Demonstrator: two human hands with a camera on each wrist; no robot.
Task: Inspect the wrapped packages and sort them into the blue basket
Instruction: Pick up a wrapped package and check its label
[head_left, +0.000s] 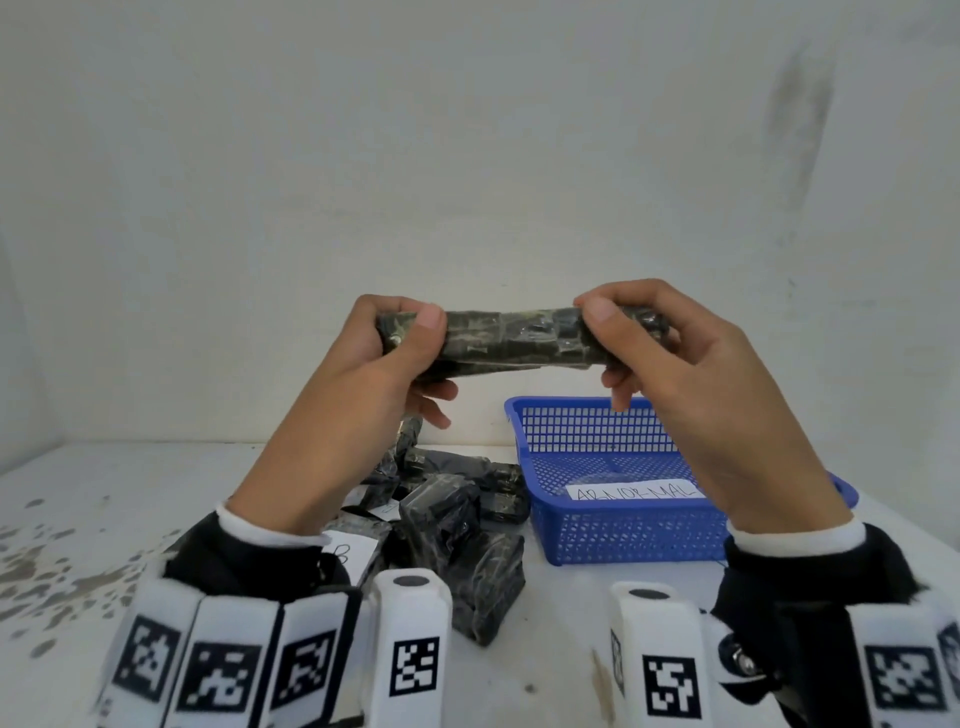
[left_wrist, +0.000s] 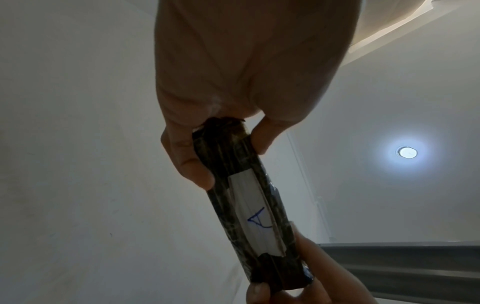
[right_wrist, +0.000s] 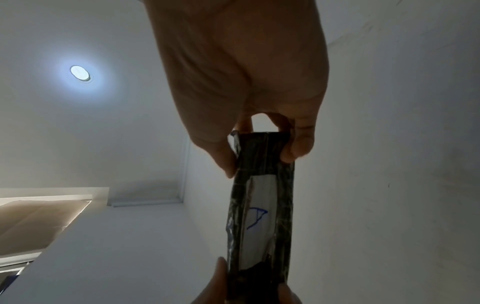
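The left hand (head_left: 374, 358) is pinching one end of a dark wrapped package (head_left: 511, 339), thumb on the near face and fingers curled behind, while the right hand (head_left: 691, 364) is pinching the other end the same way. Between them the package is being held level at chest height, well above the table (head_left: 78, 519), its long axis running left to right across the view. Both wrist views are looking up along the package and are showing a white label (left_wrist: 255, 214) on its underside, marked in blue ink with what looks like an A; from the head view that label is hidden. The basket (head_left: 613, 535) is sitting on the table below and slightly right of the package, almost under the right hand, so that hand is the nearer one for a drop. A paper slip (head_left: 636, 490) in the basket appears to read ABNORMAL. The pile (head_left: 457, 519) of other dark packages is lying under the left hand, just beside the basket's left wall. Inspection seems to be under way, with sorting not yet decided.
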